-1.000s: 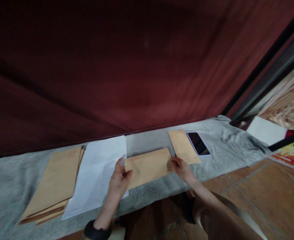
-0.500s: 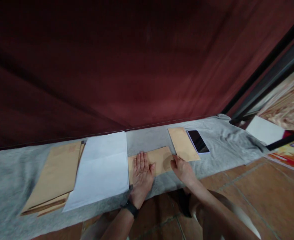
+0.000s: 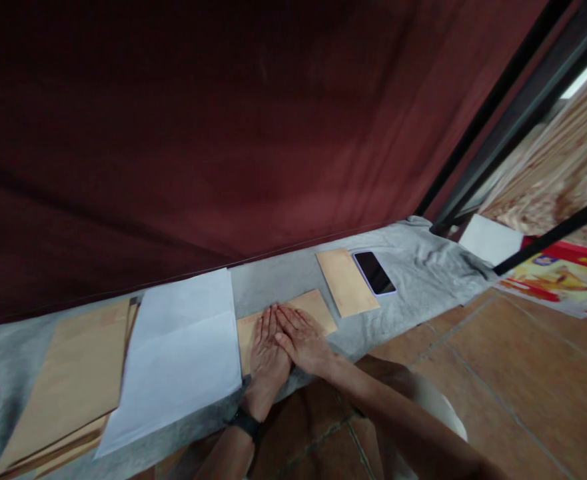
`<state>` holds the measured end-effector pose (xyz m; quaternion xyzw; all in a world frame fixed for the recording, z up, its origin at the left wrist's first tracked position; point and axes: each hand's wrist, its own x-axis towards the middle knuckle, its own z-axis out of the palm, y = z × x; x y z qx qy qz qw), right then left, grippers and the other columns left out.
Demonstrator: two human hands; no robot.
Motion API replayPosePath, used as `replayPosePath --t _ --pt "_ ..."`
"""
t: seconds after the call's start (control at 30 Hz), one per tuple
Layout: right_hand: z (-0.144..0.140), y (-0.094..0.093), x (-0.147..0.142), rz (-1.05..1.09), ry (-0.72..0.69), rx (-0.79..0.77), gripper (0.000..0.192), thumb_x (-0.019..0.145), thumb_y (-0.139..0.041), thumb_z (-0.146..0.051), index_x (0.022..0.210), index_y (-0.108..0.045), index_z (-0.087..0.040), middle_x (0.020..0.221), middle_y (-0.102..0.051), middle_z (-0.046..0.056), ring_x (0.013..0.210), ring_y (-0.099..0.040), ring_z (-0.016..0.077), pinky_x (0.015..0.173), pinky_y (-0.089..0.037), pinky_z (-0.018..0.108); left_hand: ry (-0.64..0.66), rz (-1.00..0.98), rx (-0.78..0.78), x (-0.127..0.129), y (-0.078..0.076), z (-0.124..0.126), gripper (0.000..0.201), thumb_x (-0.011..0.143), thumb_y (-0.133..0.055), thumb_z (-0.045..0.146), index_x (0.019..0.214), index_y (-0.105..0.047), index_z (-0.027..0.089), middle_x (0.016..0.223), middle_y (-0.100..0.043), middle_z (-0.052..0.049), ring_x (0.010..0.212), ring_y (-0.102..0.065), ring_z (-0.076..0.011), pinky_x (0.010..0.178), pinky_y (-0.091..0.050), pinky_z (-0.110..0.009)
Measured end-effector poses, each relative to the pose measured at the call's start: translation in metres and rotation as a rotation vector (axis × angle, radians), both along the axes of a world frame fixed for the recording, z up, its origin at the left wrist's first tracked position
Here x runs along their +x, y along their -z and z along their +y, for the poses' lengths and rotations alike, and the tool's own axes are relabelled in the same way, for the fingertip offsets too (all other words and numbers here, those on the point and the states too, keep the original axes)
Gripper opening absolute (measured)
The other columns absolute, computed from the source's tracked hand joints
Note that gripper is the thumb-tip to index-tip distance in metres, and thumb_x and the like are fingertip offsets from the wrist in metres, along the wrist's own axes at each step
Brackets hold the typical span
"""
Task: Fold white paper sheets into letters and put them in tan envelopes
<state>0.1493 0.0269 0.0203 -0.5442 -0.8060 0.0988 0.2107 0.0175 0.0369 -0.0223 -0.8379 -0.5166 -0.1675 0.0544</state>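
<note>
A tan paper envelope [image 3: 318,308] lies flat on the grey cloth, partly covered by both of my hands. My left hand [image 3: 269,343] rests palm down on its left part, fingers stretched out, a dark watch on the wrist. Flat beside it, my right hand [image 3: 303,340] presses on the envelope with straight fingers, its thumb touching the left hand. Just left of the envelope is a stack of white paper [image 3: 183,347]. Another tan envelope [image 3: 348,283] lies to the right, apart from my hands.
Larger brown envelopes [image 3: 78,373] are piled at the far left. A phone [image 3: 374,272] lies right of the small envelope. The grey cloth [image 3: 418,267] covers a narrow ledge against a dark red curtain [image 3: 253,133]. A colourful box [image 3: 563,280] stands on the tiled floor [image 3: 533,360].
My right hand has moved left from the envelope's right end and flattened beside my left hand. My left hand stays on the envelope. The view has shifted slightly right.
</note>
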Motion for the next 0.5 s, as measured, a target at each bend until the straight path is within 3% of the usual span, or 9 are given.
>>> replayPosePath --t 0.27,0.5 --pt "0.010 0.013 0.009 -0.113 0.167 0.117 0.056 0.106 -0.028 -0.045 0.149 -0.044 -0.012 0.153 -0.045 0.011 0.145 -0.038 0.0199 0.122 -0.025 0.039 -0.014 -0.014 -0.011 0.003 -0.008 0.001 0.057 0.096 -0.028 0.017 0.151 -0.037 0.004 0.157 -0.039 -0.018 0.151 -0.025 -0.0273 0.121 -0.029 -0.050" --pt "0.011 0.024 0.023 -0.159 0.241 0.199 0.062 0.104 -0.037 -0.046 0.149 -0.041 -0.003 0.155 -0.041 0.018 0.147 -0.033 0.0249 0.121 -0.027 0.042 -0.011 -0.016 0.003 0.004 -0.015 -0.001 0.055 0.098 -0.029 0.023 0.148 -0.041 0.003 0.155 -0.042 -0.019 0.150 -0.026 -0.0279 0.122 -0.025 -0.052"
